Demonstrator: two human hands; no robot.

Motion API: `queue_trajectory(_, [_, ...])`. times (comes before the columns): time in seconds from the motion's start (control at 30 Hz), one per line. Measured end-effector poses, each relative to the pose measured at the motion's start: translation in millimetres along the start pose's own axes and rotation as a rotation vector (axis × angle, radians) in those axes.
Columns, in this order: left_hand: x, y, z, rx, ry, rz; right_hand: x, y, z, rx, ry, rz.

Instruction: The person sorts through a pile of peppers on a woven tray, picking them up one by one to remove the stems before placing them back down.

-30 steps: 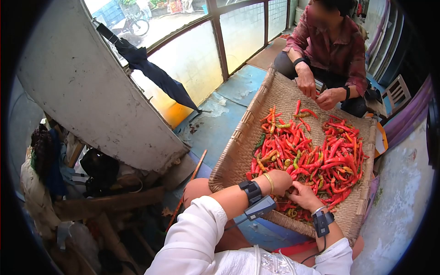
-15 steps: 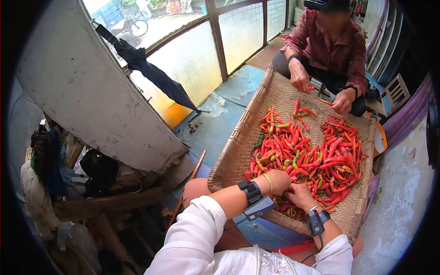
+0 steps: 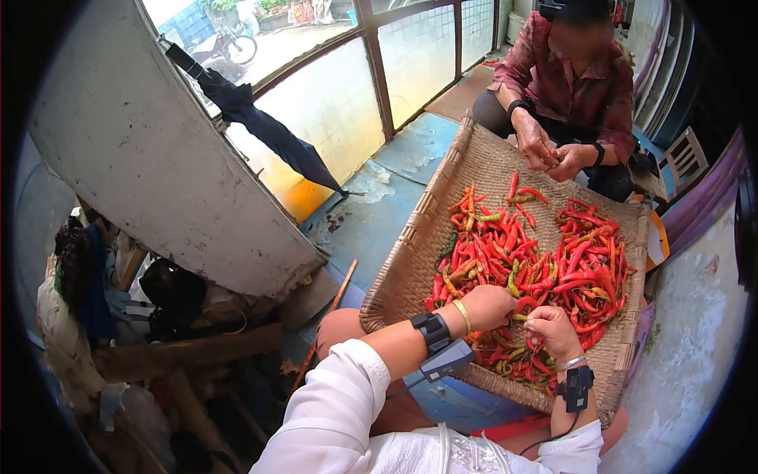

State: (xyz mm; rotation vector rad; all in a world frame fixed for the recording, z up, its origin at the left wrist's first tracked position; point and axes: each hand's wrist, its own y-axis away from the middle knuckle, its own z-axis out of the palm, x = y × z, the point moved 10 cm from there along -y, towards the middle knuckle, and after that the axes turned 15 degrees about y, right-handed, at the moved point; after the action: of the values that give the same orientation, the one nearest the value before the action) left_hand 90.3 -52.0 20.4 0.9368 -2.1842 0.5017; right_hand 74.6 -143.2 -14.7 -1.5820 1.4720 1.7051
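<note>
A large woven basket (image 3: 401, 272) lies across my lap, with many red chili peppers (image 3: 580, 257) and some green-yellow ones in it. My left hand (image 3: 488, 306) is closed over the near part of the pile. From its fingers sticks the end of a yellow-green chili pepper (image 3: 519, 317). Just to the right, my right hand (image 3: 555, 330) has thumb and fingertips pinched together close to that pepper; whatever lies in the pinch is too small to make out. Darker, mixed peppers (image 3: 517, 359) lie beneath my hands at the near edge.
Across the basket sits a person in a red patterned shirt (image 3: 588, 95), both hands (image 3: 553, 158) together over the far rim. A folded dark umbrella (image 3: 268, 126) hangs at the left by the windows. Wooden boards (image 3: 189, 351) and clutter lie lower left; a wall (image 3: 687, 340) stands right.
My right hand has moved right and up, away from my left hand, showing a pepper end between them. The other person's hands have come together.
</note>
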Motion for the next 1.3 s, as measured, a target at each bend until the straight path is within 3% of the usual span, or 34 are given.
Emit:
queue_trajectory(0.03, [0.1, 0.2, 9.5, -0.11, -0.019, -0.007, 2.4, 0.2, -2.3, -0.001, 0.0, 0.001])
queue_trajectory(0.17, [3.6, -1.4, 9.0, -0.104, 0.029, -0.019, 6.7, -3.8, -14.2, 0.08, -0.157, -0.08])
queue_trajectory(0.3, [5.5, -1.2, 9.5, -0.097, 0.085, -0.026, -15.3, -2.7, 8.5, 0.066, -0.104, -0.189])
queue_trajectory(0.37, [4.8, -0.1, 14.1, -0.15, 0.059, -0.056, -17.0, -4.9, 9.2, 0.159, 0.123, -0.201])
queue_trajectory(0.5, [4.1, 0.0, 14.7, -0.166, 0.085, -0.072, -14.6, -7.6, 4.6, 0.199, 0.057, -0.178])
queue_trajectory(0.57, [7.2, -0.4, 9.4, -0.126, 0.125, -0.045, -8.9, -4.7, -10.9, 0.255, -0.014, -0.123])
queue_trajectory(0.77, [6.7, 0.1, 9.7, -0.106, 0.349, -0.032, -4.5, 4.3, -57.4, 0.315, -0.398, -0.234])
queue_trajectory(0.9, [-7.6, 1.2, 13.5, -0.102, 0.105, -0.056, 2.8, 18.5, -111.9, 0.482, -0.64, -0.321])
queue_trajectory(1.03, [-18.9, 4.6, 9.6, -0.146, -0.113, -0.168, 35.1, 28.8, -167.4, 0.621, -1.035, -0.543])
queue_trajectory(1.17, [-39.3, 5.8, 12.7, -0.143, -0.254, -0.205, 69.2, 11.3, -143.5, 0.603, -1.072, -0.251])
queue_trajectory(1.3, [-41.8, 6.1, 10.2, -0.137, -0.33, -0.207, 25.8, -7.9, -71.5, 0.266, -0.61, -0.147])
